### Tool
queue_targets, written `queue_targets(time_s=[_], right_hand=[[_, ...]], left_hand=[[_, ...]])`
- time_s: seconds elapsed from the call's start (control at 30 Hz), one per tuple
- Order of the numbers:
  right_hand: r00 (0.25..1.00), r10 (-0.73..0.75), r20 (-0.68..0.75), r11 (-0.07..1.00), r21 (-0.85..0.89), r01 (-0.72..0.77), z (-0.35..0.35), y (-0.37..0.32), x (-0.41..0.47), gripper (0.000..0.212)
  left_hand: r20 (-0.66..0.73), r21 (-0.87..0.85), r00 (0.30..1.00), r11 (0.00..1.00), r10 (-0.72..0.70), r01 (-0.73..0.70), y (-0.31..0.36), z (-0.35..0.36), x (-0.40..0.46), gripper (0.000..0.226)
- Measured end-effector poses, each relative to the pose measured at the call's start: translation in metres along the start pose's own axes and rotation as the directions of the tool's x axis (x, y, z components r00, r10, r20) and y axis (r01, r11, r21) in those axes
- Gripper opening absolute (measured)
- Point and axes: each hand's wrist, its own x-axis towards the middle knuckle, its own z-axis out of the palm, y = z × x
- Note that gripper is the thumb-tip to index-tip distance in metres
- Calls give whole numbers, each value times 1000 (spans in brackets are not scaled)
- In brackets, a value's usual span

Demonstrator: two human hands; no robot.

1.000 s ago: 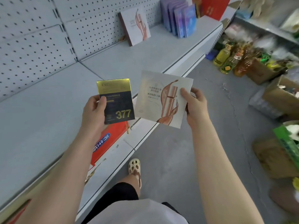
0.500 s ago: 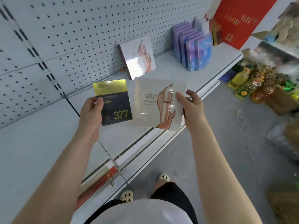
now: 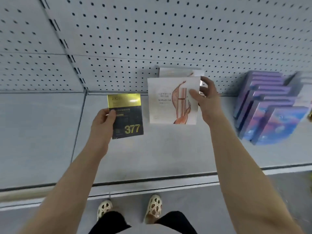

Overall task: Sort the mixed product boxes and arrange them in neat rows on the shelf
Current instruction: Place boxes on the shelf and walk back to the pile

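Observation:
My left hand (image 3: 103,120) grips a black and gold box marked 377 (image 3: 126,119) by its left edge, above the grey shelf (image 3: 152,154). My right hand (image 3: 206,100) holds a white box with a rose-gold swirl print (image 3: 167,102) by its right edge, thumb across the front. That box stands upright just in front of a matching white box (image 3: 175,72) leaning on the pegboard. Whether its bottom edge touches the shelf I cannot tell.
A row of purple and blue boxes (image 3: 268,112) stands at the right end of the shelf. The perforated back panel (image 3: 152,31) rises behind. Bare shelf surface stretches left of the 377 box. My feet in cream clogs (image 3: 154,206) stand on the floor below the shelf edge.
I have turned to face the shelf squarely. My right hand carried the white swirl box forward to the matching box at the back. My left hand brought the 377 box over the shelf.

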Motion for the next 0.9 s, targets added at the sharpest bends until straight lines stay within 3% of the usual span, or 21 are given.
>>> queue_targets(time_s=[0.17,0.37,0.6,0.77,0.9], right_hand=[[977,-129,170,923,-339,181,-7,4,40,71],[964,-236,123,885,-382,265,0,6,50,70],[942,-300,148,742,-585,328,6,13,50,65],[910,-406,86,616,-709,343,5,18,28,62],[889,-458,0,678,-647,349,-9,24,-20,42]], left_hand=[[-60,-9,998,1000,-11,10,-5,24,-9,21],[-58,16,998,1000,-5,5,-5,34,-10,20],[-20,39,1000,999,13,-12,-5,41,-16,18],[36,58,999,998,24,-26,-7,45,-20,18],[130,86,991,996,19,-30,-15,59,-26,15]])
